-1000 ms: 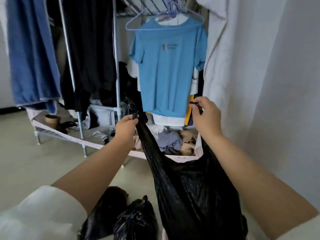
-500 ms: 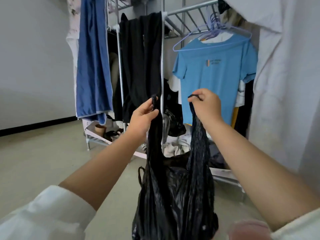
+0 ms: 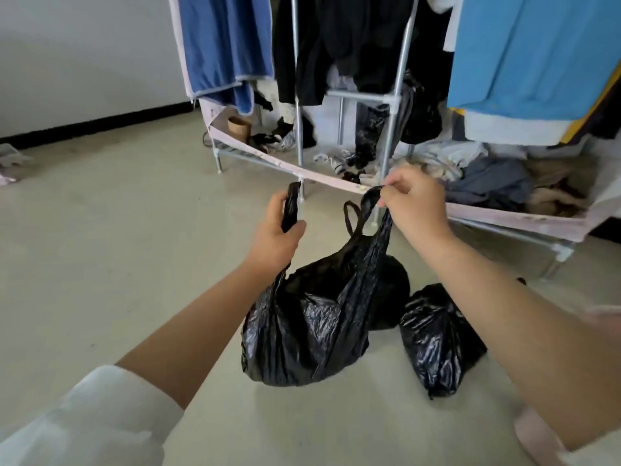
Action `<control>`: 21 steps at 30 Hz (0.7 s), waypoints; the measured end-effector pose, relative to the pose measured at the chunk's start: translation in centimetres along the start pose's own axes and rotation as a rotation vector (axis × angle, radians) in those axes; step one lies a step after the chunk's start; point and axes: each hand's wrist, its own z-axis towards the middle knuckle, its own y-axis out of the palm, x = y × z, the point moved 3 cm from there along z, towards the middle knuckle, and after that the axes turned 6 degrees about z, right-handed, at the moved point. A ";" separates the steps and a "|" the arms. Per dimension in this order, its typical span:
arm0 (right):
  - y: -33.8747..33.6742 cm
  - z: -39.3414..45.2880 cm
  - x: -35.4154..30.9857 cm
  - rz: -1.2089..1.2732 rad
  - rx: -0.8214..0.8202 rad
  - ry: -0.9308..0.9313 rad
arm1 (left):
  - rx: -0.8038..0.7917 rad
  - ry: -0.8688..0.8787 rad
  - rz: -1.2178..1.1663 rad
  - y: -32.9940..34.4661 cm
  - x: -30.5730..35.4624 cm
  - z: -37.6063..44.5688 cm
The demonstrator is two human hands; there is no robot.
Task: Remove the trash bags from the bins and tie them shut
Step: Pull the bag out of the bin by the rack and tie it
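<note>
**Black bag held by both handles, unmarked**

No writing is showing on any item. The left hand point(image 3: 279, 230) is gripping one handle of the black trash bag point(image 3: 302, 331); the right hand point(image 3: 415, 203) is pinching the other. The glossy, crinkled bag is hanging over the floor point(image 3: 117, 247), beside a tied bag point(image 3: 437, 334).
</note>
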 end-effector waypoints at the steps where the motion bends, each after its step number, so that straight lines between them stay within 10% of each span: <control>1: 1.1 -0.4 0.4 -0.010 -0.012 0.001 | 0.000 -0.018 -0.006 -0.3 -1.4 -0.3; 12: 4.3 -2.5 11.1 -0.206 -0.011 0.318 | 0.202 -0.231 -0.160 -0.2 -11.3 -2.5; 21: 9.1 -2.7 19.9 0.306 -0.681 0.665 | 0.088 -0.403 -0.094 0.7 -17.5 -3.4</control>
